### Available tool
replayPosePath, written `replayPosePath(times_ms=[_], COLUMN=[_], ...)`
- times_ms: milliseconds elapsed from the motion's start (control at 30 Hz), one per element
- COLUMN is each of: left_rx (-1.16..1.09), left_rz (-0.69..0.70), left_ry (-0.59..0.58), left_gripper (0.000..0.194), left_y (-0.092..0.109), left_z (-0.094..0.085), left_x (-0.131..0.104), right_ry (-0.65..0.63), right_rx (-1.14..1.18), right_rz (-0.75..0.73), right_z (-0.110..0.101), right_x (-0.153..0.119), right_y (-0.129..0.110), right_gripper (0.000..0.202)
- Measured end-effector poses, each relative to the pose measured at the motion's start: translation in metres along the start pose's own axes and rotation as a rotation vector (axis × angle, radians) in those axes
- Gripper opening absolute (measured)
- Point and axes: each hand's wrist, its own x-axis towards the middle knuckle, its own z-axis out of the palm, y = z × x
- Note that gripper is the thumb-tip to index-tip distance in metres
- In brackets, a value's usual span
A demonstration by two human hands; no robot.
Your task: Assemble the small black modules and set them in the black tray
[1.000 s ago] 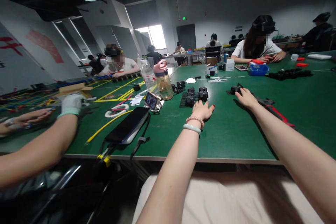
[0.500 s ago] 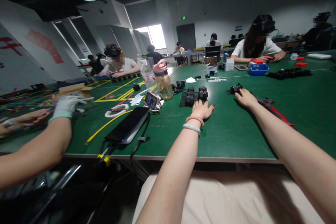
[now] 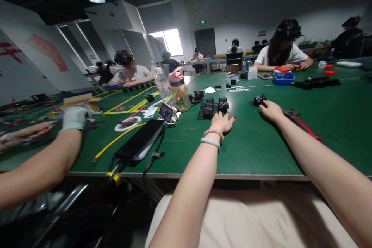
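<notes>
On the green table (image 3: 186, 151), my left hand (image 3: 222, 123) lies with its fingers spread, the tips at the near edge of a cluster of black ribbed parts (image 3: 208, 109). These parts stand side by side, with thin dark prongs pointing left. Farther right, my right hand (image 3: 272, 111) has its fingers closed at the right side of a single similar black part (image 3: 258, 101). Its fingertips are partly hidden behind the hand. Beside my right forearm lies a tool with red and black handles (image 3: 305, 126).
Left of my hands are a pink-lidded bottle (image 3: 180, 95), a clear water bottle (image 3: 162, 85), a small clock display (image 3: 167, 113), a black phone-like device (image 3: 141, 137) and a yellow tube (image 3: 116, 139). A co-worker's gloved hand (image 3: 74, 118) is at far left. A blue bin (image 3: 284, 78) stands ahead.
The camera view has shifted slightly. Both my hands stay at the same black parts. The co-worker's gloved hand at left has turned and its fingers have drawn in.
</notes>
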Motion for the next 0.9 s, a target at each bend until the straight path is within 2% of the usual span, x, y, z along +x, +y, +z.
replayPosePath(times_ms=[433,700,900], left_rx=[-0.001,-0.009,-0.01], left_rz=[0.015,0.017,0.018], left_ry=[0.015,0.036,0.07], left_gripper=[0.069,0.066,0.064], left_y=[0.0,0.0,0.002], left_z=[-0.003,-0.005,-0.008], left_x=[0.0,-0.001,-0.004], right_ry=[0.063,0.01,0.026], right_rx=[0.096,0.088,0.039], right_rz=[0.037,0.004,-0.03], right_z=[-0.018,-0.028,-0.035], right_x=[-0.016,-0.026,-0.032], right_y=[-0.021,-0.043,-0.056], right_gripper=[0.041,0.039,0.035])
